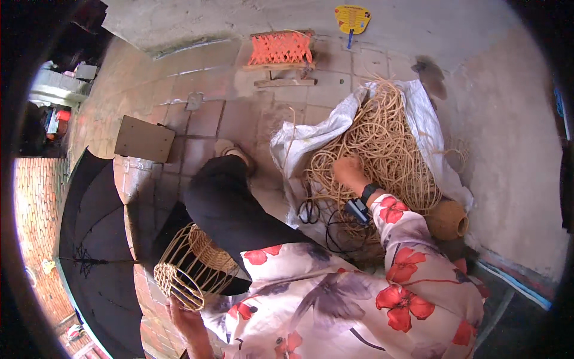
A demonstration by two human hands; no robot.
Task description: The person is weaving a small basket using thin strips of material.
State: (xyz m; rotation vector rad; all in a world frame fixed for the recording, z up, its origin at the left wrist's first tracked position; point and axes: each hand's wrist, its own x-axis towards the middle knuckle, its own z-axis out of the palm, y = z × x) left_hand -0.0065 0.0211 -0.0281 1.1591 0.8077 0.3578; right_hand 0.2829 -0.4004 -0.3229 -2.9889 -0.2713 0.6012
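At the lower left, my left hand [186, 326] grips a part-made basket [197, 266] of tan cane by its lower rim. Open ribs stand around a woven round end, with a band of closer weave at the other side. My right hand [351, 173] is curled at the near-left part of a big tangled heap of tan cane cord [388, 149]. Its fingertips are hidden, so what they pinch does not show. Underneath the heap lies a spread white woven sack [311, 139]. Black-handled scissors [309, 212] rest near the right forearm.
A brown pot [448, 219] stands beside my right elbow. Ahead are an orange-strapped low stool [281, 49] and a yellow hand fan [353, 21] by the wall. An open black umbrella [98, 251] is at left, near a brown box [144, 139]. My leg [230, 200] stretches forward over the tiles.
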